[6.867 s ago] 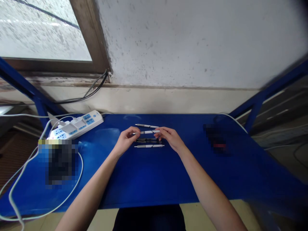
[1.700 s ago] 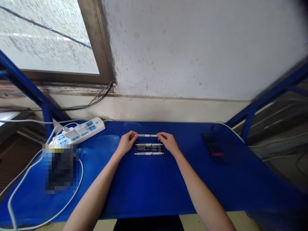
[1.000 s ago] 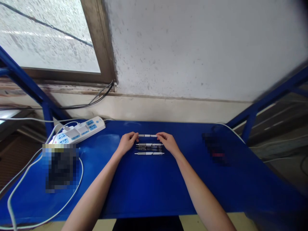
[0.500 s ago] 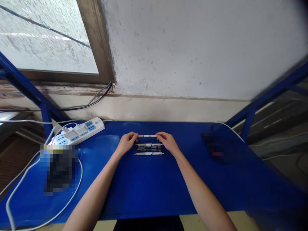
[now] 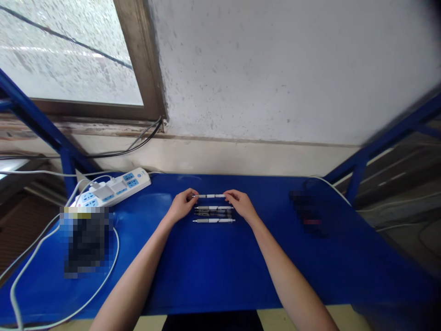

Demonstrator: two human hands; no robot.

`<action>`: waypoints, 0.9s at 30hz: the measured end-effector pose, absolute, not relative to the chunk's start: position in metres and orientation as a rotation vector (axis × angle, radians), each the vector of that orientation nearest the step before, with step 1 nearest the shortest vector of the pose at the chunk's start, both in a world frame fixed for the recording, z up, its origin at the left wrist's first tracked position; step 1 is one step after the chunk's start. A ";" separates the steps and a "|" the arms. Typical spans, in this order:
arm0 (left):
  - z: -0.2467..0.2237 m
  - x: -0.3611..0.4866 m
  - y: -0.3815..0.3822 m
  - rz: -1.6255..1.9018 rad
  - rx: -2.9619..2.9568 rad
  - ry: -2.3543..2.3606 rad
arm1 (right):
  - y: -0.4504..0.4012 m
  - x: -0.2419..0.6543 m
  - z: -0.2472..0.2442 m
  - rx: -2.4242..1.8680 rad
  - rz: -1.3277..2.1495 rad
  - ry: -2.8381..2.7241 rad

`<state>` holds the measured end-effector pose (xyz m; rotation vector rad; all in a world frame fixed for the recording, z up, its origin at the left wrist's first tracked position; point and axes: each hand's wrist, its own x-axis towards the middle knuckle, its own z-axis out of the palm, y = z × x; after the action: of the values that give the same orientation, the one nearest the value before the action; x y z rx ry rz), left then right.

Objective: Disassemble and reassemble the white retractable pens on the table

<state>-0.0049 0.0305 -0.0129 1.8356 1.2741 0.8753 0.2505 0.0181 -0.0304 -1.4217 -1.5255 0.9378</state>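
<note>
A slim white pen [image 5: 212,196] with dark bands lies sideways between my two hands, at the far side of the blue table. My left hand [image 5: 182,204] pinches its left end with thumb and forefinger. The right end is between the thumb and fingers of my right hand [image 5: 240,204]. Just nearer to me, a white-and-grey pen [image 5: 213,208] and a dark pen [image 5: 212,214] lie close together, parallel to the first. Another white pen with a grey grip [image 5: 214,220] lies a little apart, nearest to me.
On the left, a white power strip [image 5: 115,188] with plugs and cables stands on the blue table [image 5: 206,271]. A blurred-out dark object [image 5: 87,243] lies in front of it, beside a looping white cable [image 5: 115,257]. Another dark blurred object [image 5: 306,214] is at the right.
More of the held pen's left tip shows at my left fingers, which have shifted slightly. My right hand stays at the other end. The other pens lie as before.
</note>
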 end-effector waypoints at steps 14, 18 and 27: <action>-0.012 -0.005 0.031 0.832 1.865 1.333 | 0.019 0.252 -0.032 -1.394 0.958 -1.526; -0.013 -0.004 0.030 0.878 1.803 1.301 | 0.019 0.253 -0.033 -1.399 0.928 -1.517; -0.020 -0.006 0.036 0.998 1.663 1.237 | 0.021 0.255 -0.029 -1.350 1.067 -1.252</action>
<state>-0.0064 0.0355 -0.0201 1.6632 1.2374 0.9979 0.2551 0.0207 -0.0285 -1.3500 -1.2517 1.0670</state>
